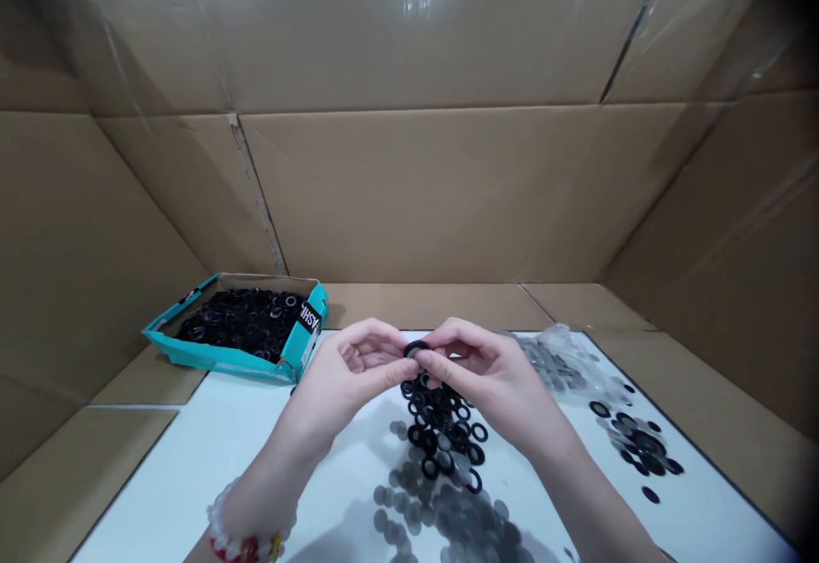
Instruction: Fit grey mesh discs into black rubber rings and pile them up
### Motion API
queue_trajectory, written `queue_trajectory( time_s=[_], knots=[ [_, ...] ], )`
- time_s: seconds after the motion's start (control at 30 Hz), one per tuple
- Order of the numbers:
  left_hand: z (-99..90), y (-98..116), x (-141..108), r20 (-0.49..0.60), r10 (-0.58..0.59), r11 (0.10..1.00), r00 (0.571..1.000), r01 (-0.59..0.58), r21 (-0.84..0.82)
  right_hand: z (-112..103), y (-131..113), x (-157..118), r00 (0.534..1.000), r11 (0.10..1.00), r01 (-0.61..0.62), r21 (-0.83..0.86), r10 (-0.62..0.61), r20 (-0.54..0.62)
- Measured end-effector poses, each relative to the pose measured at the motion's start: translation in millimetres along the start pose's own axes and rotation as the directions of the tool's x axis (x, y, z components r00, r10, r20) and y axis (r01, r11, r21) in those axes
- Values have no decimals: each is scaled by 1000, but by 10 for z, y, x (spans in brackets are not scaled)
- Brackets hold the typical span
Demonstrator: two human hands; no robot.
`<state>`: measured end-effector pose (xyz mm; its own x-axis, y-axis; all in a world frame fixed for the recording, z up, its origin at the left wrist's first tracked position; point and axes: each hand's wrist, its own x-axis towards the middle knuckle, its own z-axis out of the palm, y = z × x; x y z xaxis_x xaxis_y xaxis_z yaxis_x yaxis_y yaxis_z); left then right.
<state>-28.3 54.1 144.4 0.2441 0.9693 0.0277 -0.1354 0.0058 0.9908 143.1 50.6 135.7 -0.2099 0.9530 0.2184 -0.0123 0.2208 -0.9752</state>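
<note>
A small black ring is pinched between the fingertips of my left hand and my right hand, which meet above the table. Something small and greyish shows at the ring's lower side, partly hidden by my thumbs. Just below my hands lies a loose pile of black rings. Closer to me, many thin grey translucent discs are spread over the white tabletop, some overlapping the rings. My left wrist wears a beaded bracelet.
A teal open box full of black rings stands at the back left. A clear plastic bag with grey discs is at the back right. Assembled-looking black discs lie at the right. Cardboard walls surround the white table.
</note>
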Motion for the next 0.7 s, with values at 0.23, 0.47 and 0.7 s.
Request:
queue_trajectory(
  time_s=[0.23,0.47,0.7],
  knots=[
    [16,-53,56,-60,-19,998,998,22,62,-62,74,47,994,999,-27,-47,32,101],
    [12,-81,78,-144,27,999,989,-30,-19,-41,49,44,996,993,-17,-118,26,80],
    [89,-127,60,-179,-3,975,984,-37,-219,62,51,14,1000,999,18,-49,-18,8]
  ],
)
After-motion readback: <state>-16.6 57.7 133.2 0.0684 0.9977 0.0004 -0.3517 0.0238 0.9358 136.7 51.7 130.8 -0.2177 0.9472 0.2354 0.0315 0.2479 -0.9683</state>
